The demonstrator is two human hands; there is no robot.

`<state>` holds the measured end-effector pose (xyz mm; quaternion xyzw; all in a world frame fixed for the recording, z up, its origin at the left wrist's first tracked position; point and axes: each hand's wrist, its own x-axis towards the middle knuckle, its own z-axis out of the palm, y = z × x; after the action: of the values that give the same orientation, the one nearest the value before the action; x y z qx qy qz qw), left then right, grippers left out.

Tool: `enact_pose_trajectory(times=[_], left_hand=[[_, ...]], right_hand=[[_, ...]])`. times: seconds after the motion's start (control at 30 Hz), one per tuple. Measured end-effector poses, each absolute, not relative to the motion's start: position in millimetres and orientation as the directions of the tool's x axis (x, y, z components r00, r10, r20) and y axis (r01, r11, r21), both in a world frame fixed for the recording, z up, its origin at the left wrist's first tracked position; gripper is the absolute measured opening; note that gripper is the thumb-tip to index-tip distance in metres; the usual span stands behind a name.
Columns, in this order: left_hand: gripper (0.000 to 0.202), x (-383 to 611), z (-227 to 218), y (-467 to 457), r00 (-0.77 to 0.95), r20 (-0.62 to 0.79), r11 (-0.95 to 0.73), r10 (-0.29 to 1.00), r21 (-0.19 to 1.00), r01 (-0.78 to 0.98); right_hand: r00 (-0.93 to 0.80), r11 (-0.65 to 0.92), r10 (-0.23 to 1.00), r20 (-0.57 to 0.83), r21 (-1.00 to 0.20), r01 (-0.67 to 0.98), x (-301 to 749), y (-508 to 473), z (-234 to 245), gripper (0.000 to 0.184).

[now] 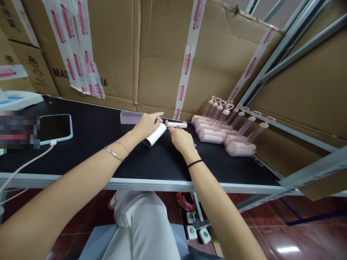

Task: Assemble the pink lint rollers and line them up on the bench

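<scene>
My left hand [148,125] is closed around a white paper roll [155,135], holding it tilted just above the black tabletop [89,144]. My right hand [182,138] grips a pink roller handle [176,124], whose tip points left at the end of the white roll. Both hands meet near the middle of the table. A pale pink rectangular cover [130,117] lies just behind my left hand.
Several assembled pink lint rollers with heart-shaped handles [225,126] lie in rows at the right. A phone [55,128] on a white cable lies at the left. Taped cardboard [162,54] walls the back. A metal frame [284,36] runs along the right.
</scene>
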<state>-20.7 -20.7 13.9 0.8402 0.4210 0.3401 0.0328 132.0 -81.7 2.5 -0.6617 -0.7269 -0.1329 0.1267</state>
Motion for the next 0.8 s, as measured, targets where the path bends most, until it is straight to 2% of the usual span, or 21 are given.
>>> enact_pose_trajectory(times=[0.1,0.23,0.33,0.4,0.5,0.6,0.7,0.8], left_hand=[[0.060,-16.4,16.4,-26.9,0.412,0.499,-0.617,0.763,0.369,0.695],[0.089,-16.8,18.7,-36.3,0.365,0.295,-0.443,0.883,0.264,0.857],[0.088,-16.1,21.0,-42.5,0.373,0.145,-0.398,0.916,0.226,0.889],[0.083,-12.2,22.2,-46.0,0.394,0.043,-0.391,0.918,0.267,0.881],[0.080,-5.6,22.3,-48.1,0.408,-0.049,-0.347,0.912,0.438,0.829],[0.077,-6.6,20.9,-42.6,0.427,0.038,-0.378,0.903,0.541,0.751],[0.077,-15.6,19.7,-31.3,0.432,0.239,-0.490,0.869,0.533,0.690],[0.075,-24.5,19.2,-23.0,0.416,0.363,-0.551,0.834,0.495,0.672]], right_hand=[[-0.099,0.109,0.928,0.359,-0.008,0.994,131.2,-79.3,-0.1,0.037],[-0.045,0.069,0.943,0.331,-0.060,0.996,132.5,-81.8,0.6,0.034],[-0.030,0.061,0.957,0.288,-0.099,0.993,135.0,-85.2,0.8,0.031],[-0.042,0.079,0.964,0.261,-0.133,0.988,135.9,-86.2,-0.2,0.030],[-0.057,0.111,0.959,0.277,-0.184,0.977,136.8,-84.3,-2.8,0.031],[-0.054,0.146,0.942,0.332,-0.260,0.955,139.1,-79.9,-5.1,0.033],[-0.058,0.219,0.906,0.419,-0.347,0.912,142.4,-76.9,-5.9,0.033],[-0.067,0.276,0.867,0.493,-0.364,0.890,144.4,-77.8,-5.1,0.033]])
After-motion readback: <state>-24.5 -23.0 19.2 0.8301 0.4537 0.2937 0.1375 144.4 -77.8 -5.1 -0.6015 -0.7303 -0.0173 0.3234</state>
